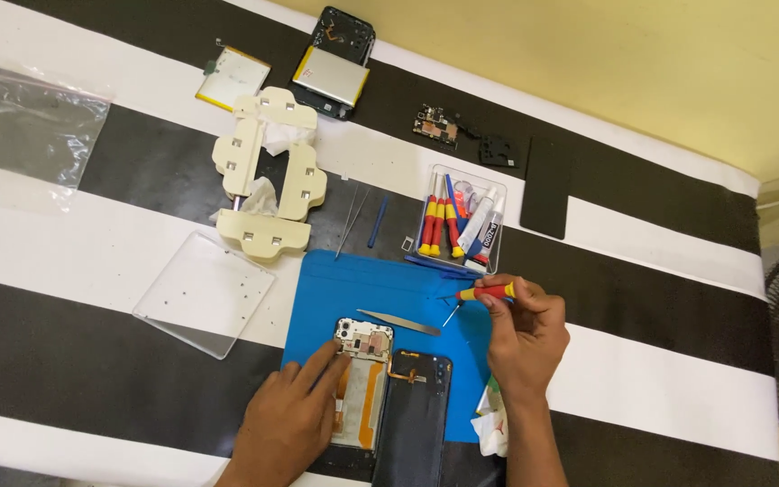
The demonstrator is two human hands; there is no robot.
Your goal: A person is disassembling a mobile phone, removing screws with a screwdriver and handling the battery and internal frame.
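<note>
Left hand: our left hand (295, 415) lies flat and spread on the opened phone (360, 388), fingertips pressing its upper frame near the camera end to keep it from sliding.
Right hand: our right hand (520, 329) pinches a red-and-yellow screwdriver (481, 294) between thumb and fingers, tip angled down and left, hovering above the blue mat (335, 289), not touching any screw.
Phone: it sits at the lower middle of the mat, insides up, with its dark back cover (416, 415) lying just beside it on the right, joined by an orange ribbon.
Doing it well: we judge the bit should drop straight onto a screw, upright, with light pressure, while the left hand holds firm.
Watch for: the ribbon between the halves looks easy to strain, so we would keep the cover near.
Close by: tweezers (398, 322) lie on the mat between the hands; a clear tray of spare drivers (462, 221) stands just beyond the mat.
</note>
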